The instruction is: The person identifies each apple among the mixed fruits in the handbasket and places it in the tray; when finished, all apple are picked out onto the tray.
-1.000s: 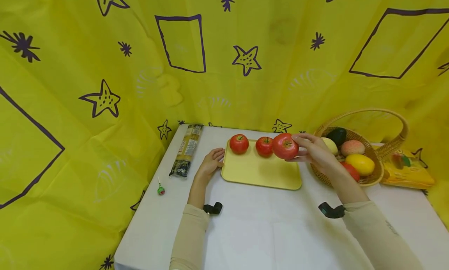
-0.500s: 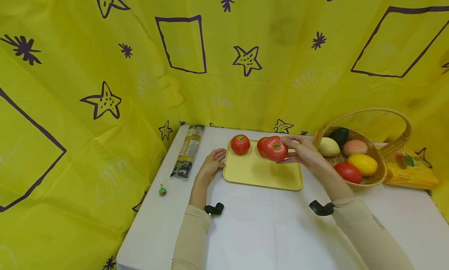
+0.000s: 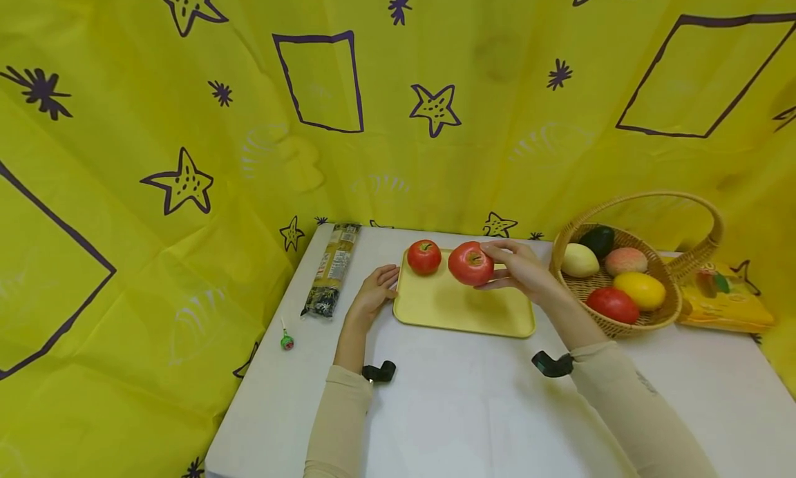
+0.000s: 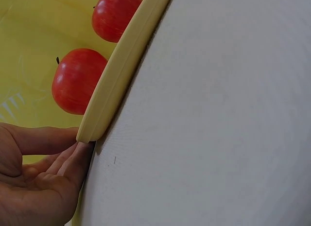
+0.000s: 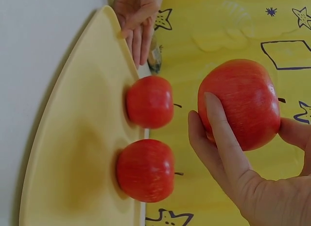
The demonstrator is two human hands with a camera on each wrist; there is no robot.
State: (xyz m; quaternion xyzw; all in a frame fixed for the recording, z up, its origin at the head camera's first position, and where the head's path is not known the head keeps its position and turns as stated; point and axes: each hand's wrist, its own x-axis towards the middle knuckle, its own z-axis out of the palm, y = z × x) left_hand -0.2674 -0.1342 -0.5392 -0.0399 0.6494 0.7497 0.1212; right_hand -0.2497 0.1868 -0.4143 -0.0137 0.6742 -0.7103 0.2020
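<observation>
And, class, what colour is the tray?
The tray is pale yellow, seen best in the head view.

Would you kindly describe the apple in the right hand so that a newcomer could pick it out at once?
On the white table, find the yellow tray near the back edge, left of the basket. Above it, the person's right hand holds a red apple. Unlike the two apples sitting on the tray, this one is held in the air.

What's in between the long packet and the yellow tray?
The person's left hand is between the long packet and the yellow tray, in the head view.
</observation>
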